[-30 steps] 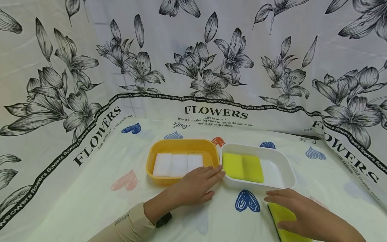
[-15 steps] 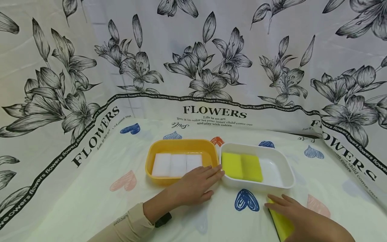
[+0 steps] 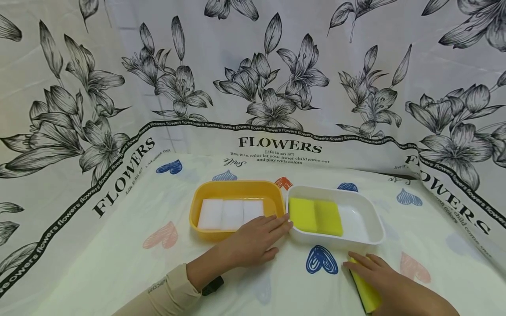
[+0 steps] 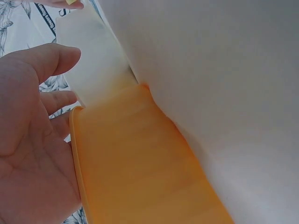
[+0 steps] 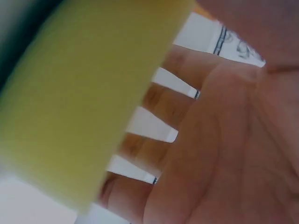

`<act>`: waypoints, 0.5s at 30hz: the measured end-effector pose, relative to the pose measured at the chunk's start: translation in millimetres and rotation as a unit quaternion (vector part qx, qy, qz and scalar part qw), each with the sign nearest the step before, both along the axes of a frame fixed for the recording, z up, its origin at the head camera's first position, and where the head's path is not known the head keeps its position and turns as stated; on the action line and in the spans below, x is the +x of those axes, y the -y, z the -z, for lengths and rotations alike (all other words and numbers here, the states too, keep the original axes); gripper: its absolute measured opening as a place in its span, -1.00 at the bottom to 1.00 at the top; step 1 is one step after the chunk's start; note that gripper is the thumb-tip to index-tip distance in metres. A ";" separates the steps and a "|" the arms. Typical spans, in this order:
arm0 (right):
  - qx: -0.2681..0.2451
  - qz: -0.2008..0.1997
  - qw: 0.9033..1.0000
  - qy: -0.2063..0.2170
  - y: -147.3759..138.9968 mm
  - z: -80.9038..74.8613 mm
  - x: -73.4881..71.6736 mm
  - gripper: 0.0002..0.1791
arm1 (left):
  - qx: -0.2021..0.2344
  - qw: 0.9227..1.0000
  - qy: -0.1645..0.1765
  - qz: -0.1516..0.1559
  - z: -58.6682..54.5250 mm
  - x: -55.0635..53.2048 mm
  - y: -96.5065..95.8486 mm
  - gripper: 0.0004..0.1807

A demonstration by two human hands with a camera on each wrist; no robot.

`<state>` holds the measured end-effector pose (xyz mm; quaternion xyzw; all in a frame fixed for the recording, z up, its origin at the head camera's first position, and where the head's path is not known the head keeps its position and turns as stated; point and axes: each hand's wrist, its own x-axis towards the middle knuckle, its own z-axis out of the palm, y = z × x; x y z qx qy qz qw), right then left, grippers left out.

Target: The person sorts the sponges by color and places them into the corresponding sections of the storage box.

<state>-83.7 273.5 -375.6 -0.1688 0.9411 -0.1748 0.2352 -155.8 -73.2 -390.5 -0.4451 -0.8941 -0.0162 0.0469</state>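
My left hand (image 3: 253, 241) lies with its fingers extended over the front right corner of the orange tray (image 3: 237, 189), fingertips at the rim of the white tray (image 3: 357, 219). In the left wrist view, its thumb and fingers are spread beside the orange tray's wall (image 4: 140, 158). My right hand (image 3: 385, 283) holds a yellow sponge with a dark scouring side (image 3: 366, 292) in front of the white tray. The right wrist view shows this sponge (image 5: 88, 93) close up, with the fingers (image 5: 145, 149) passing behind it. The thumb is mostly hidden.
Three white sponges (image 3: 232, 215) stand side by side in the orange tray. Two yellow sponges (image 3: 315, 216) fill the left part of the white tray, with bare floor at its right. The trays adjoin on a heart-print cloth (image 3: 99, 267); a flower-print curtain (image 3: 253, 66) hangs behind.
My right hand has come down from above the yellow sponge and closed its hold on it; less of the sponge's face shows. The left hand and both trays have stayed in place.
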 end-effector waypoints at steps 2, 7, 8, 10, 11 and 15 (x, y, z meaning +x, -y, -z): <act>-0.006 -0.007 1.000 -0.009 0.1 -1.9 0.4 0.31 | 0.002 1.000 0.001 0.001 0.0 -0.3 0.2 -0.22; -0.029 0.016 0.999 0.009 6.2 -15.8 3.5 0.33 | 0.004 1.000 0.004 0.001 -0.3 0.0 0.1 -0.22; -0.034 0.020 0.999 0.013 7.9 -19.8 3.6 0.33 | 0.002 1.000 0.002 0.001 -0.5 0.0 0.2 -0.22; -0.037 0.027 0.999 0.015 9.2 -28.3 4.0 0.32 | 0.002 1.000 0.002 0.001 -0.1 -0.2 0.2 -0.22; -0.033 0.032 0.999 0.016 9.3 -32.6 4.1 0.31 | 0.002 1.000 0.000 0.002 0.0 -0.3 0.3 -0.23; 0.014 0.029 0.999 -0.029 7.5 -45.2 2.1 0.26 | 0.001 1.000 -0.005 0.004 0.2 -0.9 0.4 -0.23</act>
